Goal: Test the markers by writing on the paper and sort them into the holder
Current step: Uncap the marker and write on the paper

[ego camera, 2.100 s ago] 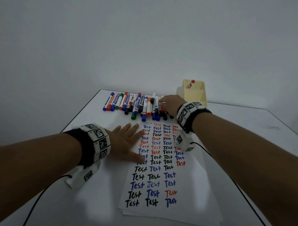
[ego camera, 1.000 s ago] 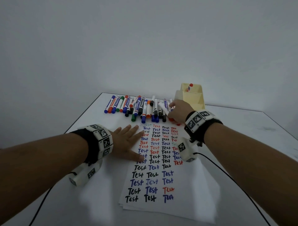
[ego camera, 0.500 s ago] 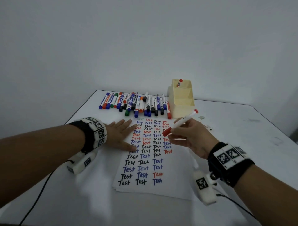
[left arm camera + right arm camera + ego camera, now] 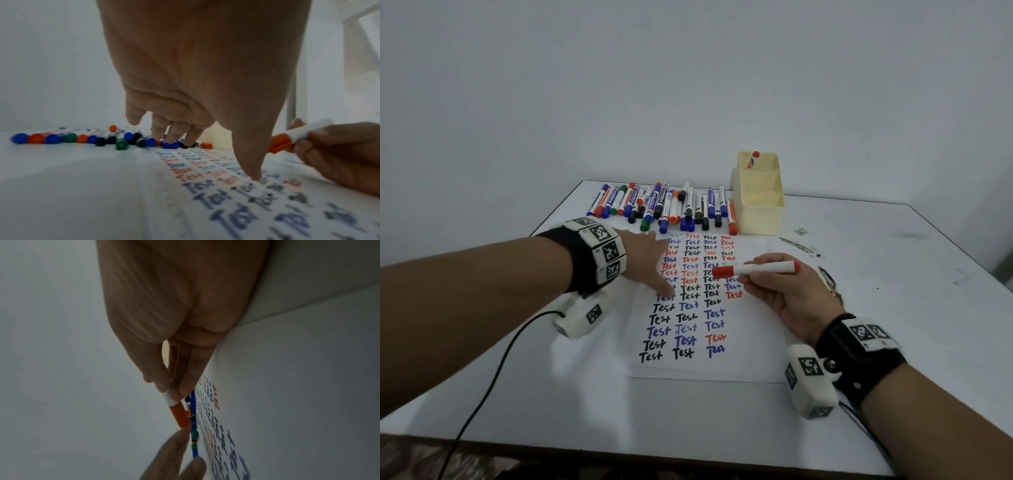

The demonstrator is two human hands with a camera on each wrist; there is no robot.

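Marker (image 4: pixel 756 269) first: a red-capped one with a white barrel, pinched in the fingers of the right hand (image 4: pixel 787 298) and held level above the paper (image 4: pixel 750 342), its long axis running sideways with the cap pointing toward the left hand (image 4: pixel 645 263). That hand is flat and spread, fingers straight, thumb tip pressing the sheet's near-left part, so the cap lies just beyond its thumb, nearer to it than anything else; pulling the cap off looks like the next move. Writing on the sheet reads "Test" over and over in black, blue and red rows. Beyond both hands lie the other markers (image 4: pixel 664 207) in a loose row; their barrel labels are too small to read. Just right of them stands the holder (image 4: pixel 758 209), one red marker upright in its far compartment.
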